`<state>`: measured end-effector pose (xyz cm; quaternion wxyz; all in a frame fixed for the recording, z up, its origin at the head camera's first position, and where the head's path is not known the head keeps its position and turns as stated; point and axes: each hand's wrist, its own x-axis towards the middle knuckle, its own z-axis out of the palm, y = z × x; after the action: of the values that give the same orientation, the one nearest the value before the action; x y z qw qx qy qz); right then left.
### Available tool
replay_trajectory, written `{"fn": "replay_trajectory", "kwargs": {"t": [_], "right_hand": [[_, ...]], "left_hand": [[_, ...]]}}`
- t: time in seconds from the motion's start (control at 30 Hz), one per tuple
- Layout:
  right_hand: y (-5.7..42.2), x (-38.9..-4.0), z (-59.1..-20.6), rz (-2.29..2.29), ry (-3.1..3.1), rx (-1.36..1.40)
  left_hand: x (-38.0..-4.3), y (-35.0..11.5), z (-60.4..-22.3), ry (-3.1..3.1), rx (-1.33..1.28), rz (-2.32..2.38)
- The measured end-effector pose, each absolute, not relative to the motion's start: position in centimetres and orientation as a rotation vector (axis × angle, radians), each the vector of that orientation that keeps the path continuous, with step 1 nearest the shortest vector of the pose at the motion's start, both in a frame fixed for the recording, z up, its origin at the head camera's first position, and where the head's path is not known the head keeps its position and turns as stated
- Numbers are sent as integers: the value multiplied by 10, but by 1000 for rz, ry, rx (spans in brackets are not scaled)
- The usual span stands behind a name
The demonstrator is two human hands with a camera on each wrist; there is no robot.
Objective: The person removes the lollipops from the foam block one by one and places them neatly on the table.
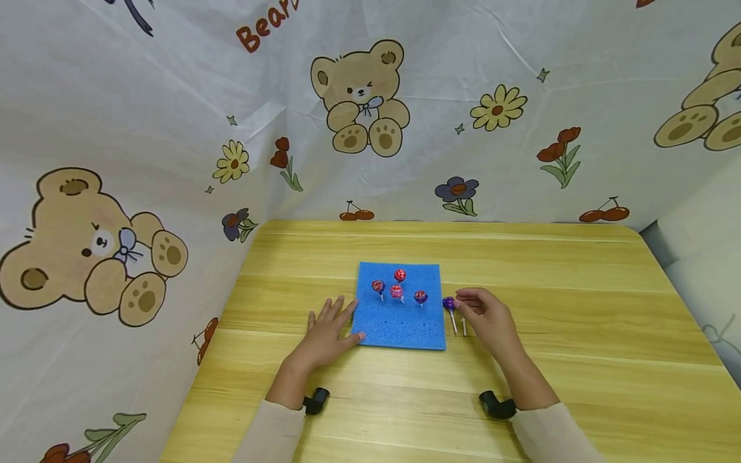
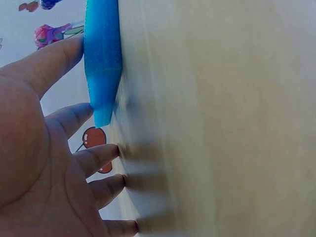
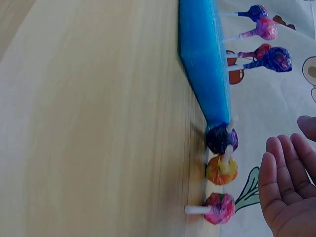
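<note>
A blue foam board (image 1: 399, 337) lies on the table with several wrapped lollipops (image 1: 396, 292) standing on their sticks in it. My left hand (image 1: 327, 337) is spread over its left edge; the thumb and index finger touch the foam, and the other fingertips rest on the table. Just right of the board, my right hand (image 1: 489, 321) hovers with loosely bent fingers and holds nothing. Below it on the table lie a purple lollipop (image 3: 222, 139), an orange-yellow lollipop (image 3: 222, 170) and a pink lollipop (image 3: 219, 208). From the head, that hand partly hides them.
Small dark holes (image 1: 402, 323) show in the front part of the foam. The wooden table (image 1: 521, 257) meets a white cloth (image 1: 428, 161) printed with bears and flowers at the back and left. Black wrist devices (image 1: 496, 406) sit at both cuffs.
</note>
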<state>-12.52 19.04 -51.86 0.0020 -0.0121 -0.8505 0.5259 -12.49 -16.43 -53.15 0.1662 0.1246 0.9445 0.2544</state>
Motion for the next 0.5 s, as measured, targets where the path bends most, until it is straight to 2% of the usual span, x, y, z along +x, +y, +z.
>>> {"fn": "replay_trajectory", "kwargs": {"t": [0.5], "right_hand": [[156,-134,-517,1623,-2742,6]], "left_hand": [[-125,-164,-533,2692,352,731]]}}
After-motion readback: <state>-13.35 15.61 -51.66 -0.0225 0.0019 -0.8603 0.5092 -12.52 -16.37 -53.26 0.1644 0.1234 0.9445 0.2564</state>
